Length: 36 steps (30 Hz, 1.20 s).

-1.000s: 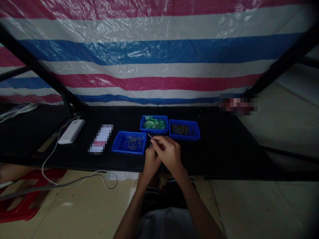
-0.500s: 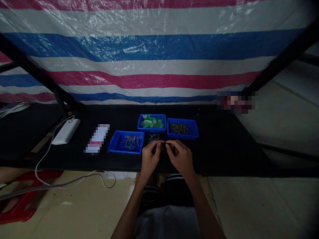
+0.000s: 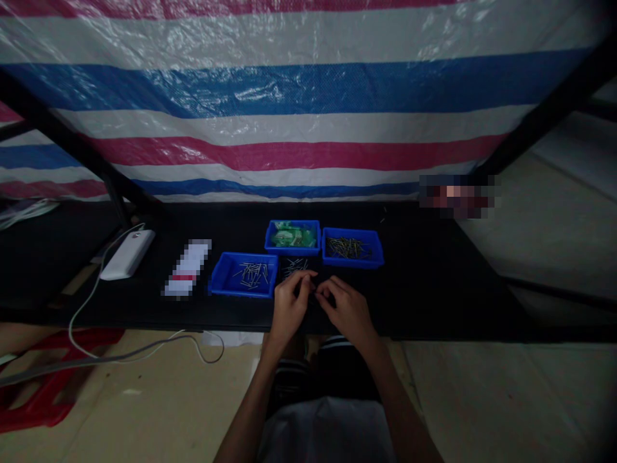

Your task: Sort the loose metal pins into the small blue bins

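Your left hand (image 3: 288, 307) and right hand (image 3: 348, 310) have drawn apart since a second ago, fingertips pinched nearly together; whether they hold a pin, I cannot tell. Loose pins (image 3: 295, 265) lie just beyond your fingertips, between the blue trays (image 3: 244, 274).

Loose metal pins (image 3: 295, 265) on black table

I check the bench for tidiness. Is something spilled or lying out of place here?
Yes, a little. Some pins lie loose on the black table, outside the blue trays, just beyond the left hand and right hand.
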{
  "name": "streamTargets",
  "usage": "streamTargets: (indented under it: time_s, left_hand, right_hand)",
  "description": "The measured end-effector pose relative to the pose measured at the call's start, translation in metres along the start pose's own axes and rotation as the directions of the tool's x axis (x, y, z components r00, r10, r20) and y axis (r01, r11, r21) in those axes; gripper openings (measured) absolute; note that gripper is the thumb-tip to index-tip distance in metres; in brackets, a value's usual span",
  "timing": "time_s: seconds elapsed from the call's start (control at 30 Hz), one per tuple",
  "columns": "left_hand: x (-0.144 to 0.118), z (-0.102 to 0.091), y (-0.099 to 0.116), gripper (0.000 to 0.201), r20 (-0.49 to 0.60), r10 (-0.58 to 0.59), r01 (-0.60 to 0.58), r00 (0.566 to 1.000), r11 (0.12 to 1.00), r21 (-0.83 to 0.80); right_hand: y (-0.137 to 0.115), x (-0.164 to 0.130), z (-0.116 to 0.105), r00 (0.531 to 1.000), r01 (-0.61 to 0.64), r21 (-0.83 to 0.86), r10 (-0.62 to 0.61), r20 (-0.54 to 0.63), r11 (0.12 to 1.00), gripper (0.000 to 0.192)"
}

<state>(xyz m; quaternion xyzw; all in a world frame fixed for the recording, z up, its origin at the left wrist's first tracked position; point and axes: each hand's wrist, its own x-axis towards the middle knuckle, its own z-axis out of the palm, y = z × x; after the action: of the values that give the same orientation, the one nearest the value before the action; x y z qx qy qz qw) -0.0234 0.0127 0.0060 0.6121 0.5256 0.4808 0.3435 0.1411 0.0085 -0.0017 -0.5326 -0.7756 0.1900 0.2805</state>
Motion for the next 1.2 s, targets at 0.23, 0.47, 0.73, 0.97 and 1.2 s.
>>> streamTargets:
  time_s: [0.23,0.47,0.73,0.97,1.2]
  left_hand:
    - [-0.001,-0.001,-0.001,0.029,-0.038,-0.015,0.013,0.999,0.999,-0.045]
    - [-0.001,0.0,0.001,0.019,-0.003,0.037,-0.037,0.999,0.999,0.018]
    - [-0.002,0.001,0.002,0.013,0.062,0.057,-0.055,0.996,0.998,-0.028]
    - [-0.003,0.002,-0.002,0.011,0.054,0.093,-0.089,0.994,0.994,-0.061]
    - [-0.003,0.001,-0.001,0.009,0.045,0.106,-0.102,0.993,0.992,-0.076]
  right_hand:
    - [0.004,-0.003,0.001,0.999,-0.005,0.091,0.009,-0.048,0.996,0.011]
    - [0.008,-0.003,-0.005,0.978,-0.084,0.366,0.147,-0.147,0.927,0.012]
    - [0.007,-0.004,0.001,0.982,-0.093,0.399,0.15,-0.116,0.912,0.012]
    - [0.0,-0.001,0.004,0.988,-0.092,0.352,0.129,-0.082,0.931,0.012]
    - [-0.003,0.003,0.01,0.984,-0.103,0.38,0.151,-0.098,0.919,0.011]
